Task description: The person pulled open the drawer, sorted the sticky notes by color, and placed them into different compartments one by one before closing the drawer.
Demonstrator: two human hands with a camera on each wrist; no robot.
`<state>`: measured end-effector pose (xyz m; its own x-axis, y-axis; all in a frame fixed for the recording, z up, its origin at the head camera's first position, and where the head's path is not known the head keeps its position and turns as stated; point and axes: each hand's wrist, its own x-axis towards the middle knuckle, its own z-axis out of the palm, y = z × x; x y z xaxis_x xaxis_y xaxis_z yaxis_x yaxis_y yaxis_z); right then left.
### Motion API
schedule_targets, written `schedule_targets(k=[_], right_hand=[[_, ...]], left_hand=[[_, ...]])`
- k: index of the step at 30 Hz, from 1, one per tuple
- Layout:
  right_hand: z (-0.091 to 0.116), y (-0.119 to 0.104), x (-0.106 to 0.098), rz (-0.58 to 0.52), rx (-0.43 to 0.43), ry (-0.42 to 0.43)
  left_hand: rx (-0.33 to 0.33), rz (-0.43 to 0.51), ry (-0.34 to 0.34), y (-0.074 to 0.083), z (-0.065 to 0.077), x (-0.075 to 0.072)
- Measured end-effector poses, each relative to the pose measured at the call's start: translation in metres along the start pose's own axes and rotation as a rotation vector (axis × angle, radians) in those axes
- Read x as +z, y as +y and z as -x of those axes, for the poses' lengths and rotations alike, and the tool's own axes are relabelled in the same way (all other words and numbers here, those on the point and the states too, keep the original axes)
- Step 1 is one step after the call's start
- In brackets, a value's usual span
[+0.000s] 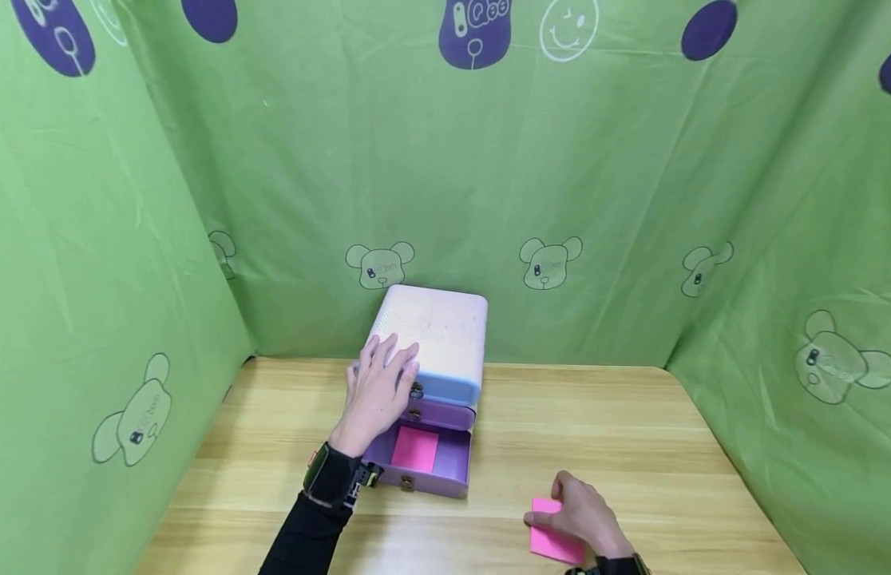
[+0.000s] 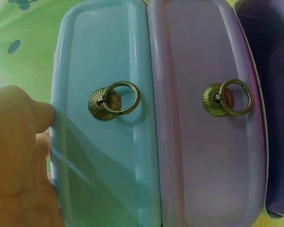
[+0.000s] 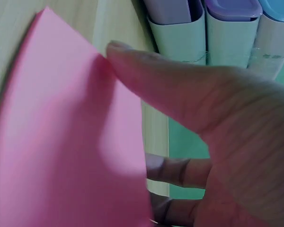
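Observation:
My left hand (image 1: pixel 377 395) rests on the top front left of a small drawer cabinet (image 1: pixel 438 323), fingers spread. The left wrist view shows its blue top drawer (image 2: pixel 111 161) and purple middle drawer (image 2: pixel 206 161), both closed, each with a brass ring pull. The bottom drawer (image 1: pixel 456 455) is pulled out, and a pink square of paper (image 1: pixel 415 449) lies inside. To the right, low over the table, my right hand (image 1: pixel 587 515) holds a pink sticky note pad (image 1: pixel 553 549) by its edge. In the right wrist view the thumb presses the pad (image 3: pixel 61 142), fingers behind it.
The cabinet stands on a wooden table (image 1: pixel 603 423), toward its back edge. Green cloth (image 1: pixel 445 168) with printed bear heads hangs behind the table and along both sides. Black sleeves and wrist gear cover the forearms.

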<state>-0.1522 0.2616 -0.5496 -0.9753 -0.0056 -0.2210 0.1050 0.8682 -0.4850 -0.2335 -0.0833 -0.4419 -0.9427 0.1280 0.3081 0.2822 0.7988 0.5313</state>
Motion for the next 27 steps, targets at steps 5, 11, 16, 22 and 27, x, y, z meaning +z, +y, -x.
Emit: schedule_targets(k=[5, 11, 16, 22, 27], right_hand=[[-0.0001, -0.0014, 0.001, -0.068, 0.029, -0.038], [0.0024, -0.0041, 0.0, -0.068, -0.029, -0.115], [0.003, -0.0026, -0.0004, -0.047, -0.073, -0.155], [0.0042, -0.001, 0.0026, -0.102, -0.047, -0.154], [0.0012, 0.0001, 0.0059, -0.108, -0.009, -0.151]], left_hand=[[-0.002, 0.004, -0.002, -0.0003, 0.0007, 0.0005], [0.002, 0.011, 0.005, -0.0012, -0.0001, 0.001], [0.002, 0.006, 0.006, -0.0011, -0.0005, 0.001], [0.002, 0.001, 0.011, -0.0009, 0.0007, 0.0018], [0.003, 0.004, 0.01, -0.0007, 0.0006, 0.002]])
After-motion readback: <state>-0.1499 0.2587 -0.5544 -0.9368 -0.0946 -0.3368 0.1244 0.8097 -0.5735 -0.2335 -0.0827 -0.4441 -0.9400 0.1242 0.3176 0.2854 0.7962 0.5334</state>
